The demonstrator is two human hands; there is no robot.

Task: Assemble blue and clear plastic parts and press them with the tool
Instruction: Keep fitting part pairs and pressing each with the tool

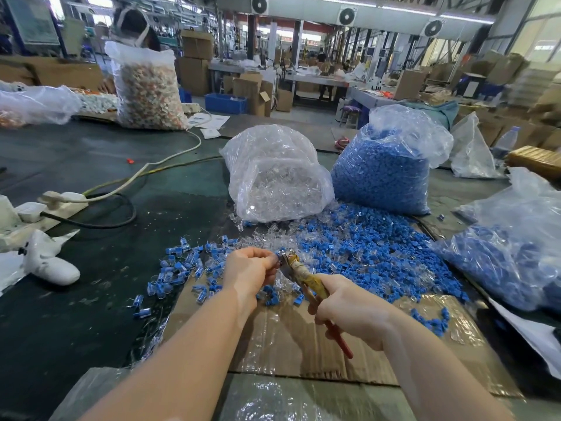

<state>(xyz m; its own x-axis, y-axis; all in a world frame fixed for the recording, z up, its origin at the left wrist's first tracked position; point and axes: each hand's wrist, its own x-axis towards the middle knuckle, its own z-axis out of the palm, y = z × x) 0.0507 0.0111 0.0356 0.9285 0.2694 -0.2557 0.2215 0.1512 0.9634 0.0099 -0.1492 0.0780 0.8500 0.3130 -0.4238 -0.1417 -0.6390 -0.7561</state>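
Near the desk's front edge, over the cardboard sheet (303, 338), the left hand (249, 273) pinches a blue-and-clear part (278, 256) at the tool's (299, 276) nose. The right hand (349, 311) grips its handles, fingers curled tight.

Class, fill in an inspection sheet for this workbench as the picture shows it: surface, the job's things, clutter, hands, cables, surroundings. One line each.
Surface: dark green table with a flattened cardboard sheet under the hands.
Job's things: pliers with their tip at a small part; bag of clear parts; bag of blue parts; loose blue and clear parts; assembled pieces at the left.
Clutter: white gloves; plastic bottle.
Hands: left hand pinches the part; right hand grips the pliers' handles.
Cables: white cable and black cable at a power strip.
Surroundings: factory hall with cardboard boxes and a seated person.
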